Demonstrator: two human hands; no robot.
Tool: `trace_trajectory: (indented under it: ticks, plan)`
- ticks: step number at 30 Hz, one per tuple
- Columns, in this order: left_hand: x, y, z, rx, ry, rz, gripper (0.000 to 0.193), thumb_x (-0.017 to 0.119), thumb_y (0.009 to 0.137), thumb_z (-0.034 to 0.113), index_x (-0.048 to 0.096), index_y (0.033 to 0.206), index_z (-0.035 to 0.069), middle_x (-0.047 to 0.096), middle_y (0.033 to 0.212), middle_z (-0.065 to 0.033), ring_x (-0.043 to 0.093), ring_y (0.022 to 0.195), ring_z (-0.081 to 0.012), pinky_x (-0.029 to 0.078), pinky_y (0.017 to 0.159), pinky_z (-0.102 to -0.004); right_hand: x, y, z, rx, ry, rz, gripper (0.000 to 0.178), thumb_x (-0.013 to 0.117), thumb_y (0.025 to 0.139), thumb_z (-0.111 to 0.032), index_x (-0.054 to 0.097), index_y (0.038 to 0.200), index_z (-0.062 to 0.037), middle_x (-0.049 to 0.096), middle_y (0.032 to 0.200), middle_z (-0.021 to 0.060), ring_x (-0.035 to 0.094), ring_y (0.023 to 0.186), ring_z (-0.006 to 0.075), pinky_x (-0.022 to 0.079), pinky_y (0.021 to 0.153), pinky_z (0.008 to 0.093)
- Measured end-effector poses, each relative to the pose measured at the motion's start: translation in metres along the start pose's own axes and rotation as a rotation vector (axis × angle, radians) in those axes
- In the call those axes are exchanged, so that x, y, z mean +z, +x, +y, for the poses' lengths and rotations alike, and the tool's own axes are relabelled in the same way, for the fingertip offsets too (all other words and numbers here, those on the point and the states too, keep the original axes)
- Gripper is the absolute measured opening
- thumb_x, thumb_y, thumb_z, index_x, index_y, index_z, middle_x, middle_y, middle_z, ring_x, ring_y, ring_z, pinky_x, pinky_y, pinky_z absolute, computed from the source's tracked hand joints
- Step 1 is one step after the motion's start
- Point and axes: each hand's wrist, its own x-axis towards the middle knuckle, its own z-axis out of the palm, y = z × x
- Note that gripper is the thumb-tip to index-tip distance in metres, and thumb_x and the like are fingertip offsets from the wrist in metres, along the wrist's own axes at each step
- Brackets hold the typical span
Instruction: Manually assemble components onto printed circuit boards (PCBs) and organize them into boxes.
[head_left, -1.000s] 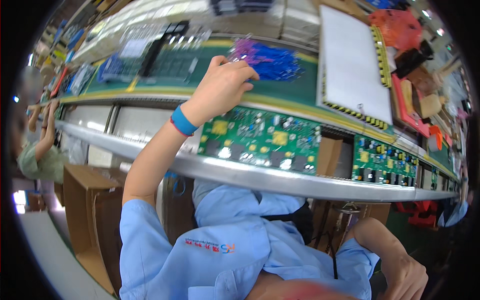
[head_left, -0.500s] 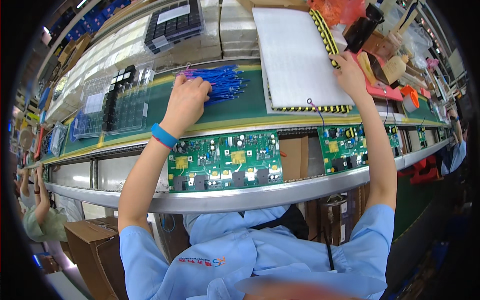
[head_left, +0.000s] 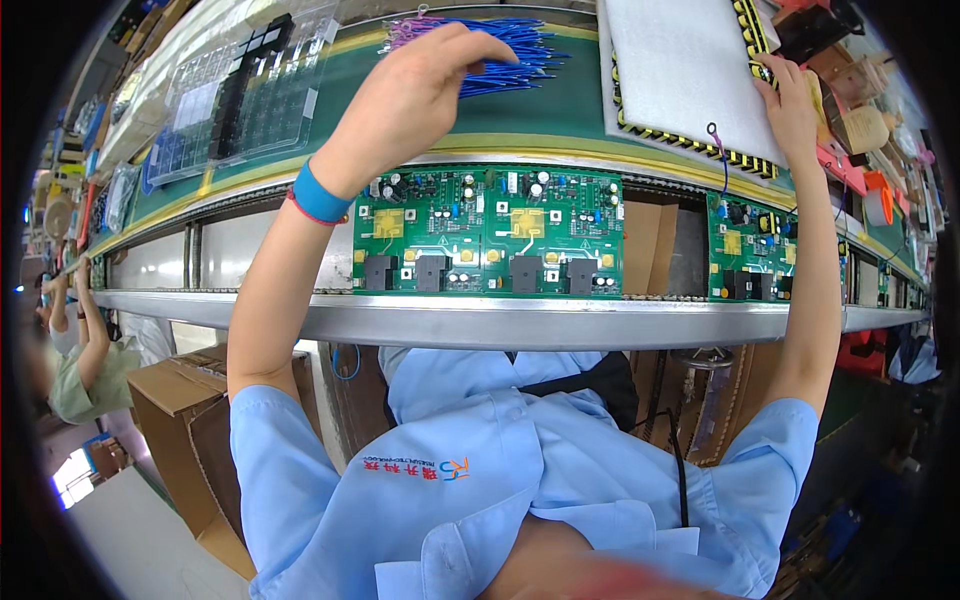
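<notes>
My left hand [head_left: 415,95] is raised beside a bundle of blue wires [head_left: 510,50] with pink wires and ring terminals [head_left: 405,35] at its left end. One finger stretches out over the blue wires; the other fingers are partly hidden, and I see nothing held. At the right, my right hand [head_left: 790,105] has thumb and fingers closed on a yellow-and-black component [head_left: 762,70] at the edge of a white foam sheet [head_left: 680,75]. More such components line that sheet. Two joined green circuit boards [head_left: 490,230] lie in front of me, with another green board [head_left: 750,250] to the right.
A metal rail [head_left: 480,325] runs along the near side of the line. Clear plastic trays [head_left: 240,100] with black parts stand at the left. An orange tape roll [head_left: 878,200] and a bottle [head_left: 865,130] are at the far right. Another person's arms [head_left: 90,340] show at the left.
The view has tilted, so the boards and foam appear higher. My left hand has moved off the pink wire ends and its finger has straightened. My right hand stays at the foam's right edge.
</notes>
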Motion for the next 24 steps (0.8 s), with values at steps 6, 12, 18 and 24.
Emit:
trace_trajectory:
  ticks: [6, 12, 18, 24]
  plan:
    - [0.004, -0.01, 0.012, -0.009, 0.049, -0.172, 0.008, 0.064, 0.084, 0.003, 0.068, 0.092, 0.005, 0.057, 0.085, -0.0086, 0.056, 0.079, -0.0268, 0.046, 0.07, -0.0325, -0.003, 0.005, -0.004, -0.057, -0.126, -0.063, 0.03, 0.053, 0.096, -0.021, 0.054, 0.126, -0.0221, 0.057, 0.122, 0.0054, 0.059, 0.106, 0.032, 0.048, 0.083, 0.039]
    - [0.017, -0.012, 0.01, 0.147, 0.15, -0.26, 0.007, 0.069, 0.078, 0.006, 0.065, 0.084, 0.005, 0.055, 0.082, -0.007, 0.054, 0.083, -0.0284, 0.044, 0.072, -0.0382, 0.001, 0.011, 0.0, -0.118, -0.133, 0.087, 0.03, 0.055, 0.095, -0.016, 0.053, 0.125, -0.0111, 0.061, 0.112, 0.0116, 0.062, 0.099, 0.0292, 0.049, 0.08, 0.0378]
    - [0.02, -0.014, 0.003, 0.211, 0.252, -0.314, 0.01, 0.069, 0.076, 0.007, 0.063, 0.083, 0.008, 0.052, 0.083, -0.0053, 0.052, 0.082, -0.0247, 0.039, 0.071, -0.0357, -0.054, 0.014, -0.075, 0.867, 1.443, 0.057, 0.039, 0.043, 0.103, -0.018, 0.047, 0.134, 0.0048, 0.06, 0.099, 0.0076, 0.051, 0.073, 0.0069, 0.043, 0.056, 0.0162]
    - [0.016, -0.022, -0.001, 0.231, 0.261, -0.318, 0.013, 0.068, 0.073, 0.005, 0.061, 0.083, 0.008, 0.051, 0.083, -0.005, 0.052, 0.082, -0.0237, 0.039, 0.071, -0.0354, -0.072, -0.013, -0.129, 0.714, 1.88, -0.48, 0.045, 0.036, 0.105, -0.017, 0.031, 0.143, 0.0042, 0.052, 0.09, 0.0067, 0.046, 0.06, 0.001, 0.034, 0.039, 0.0109]
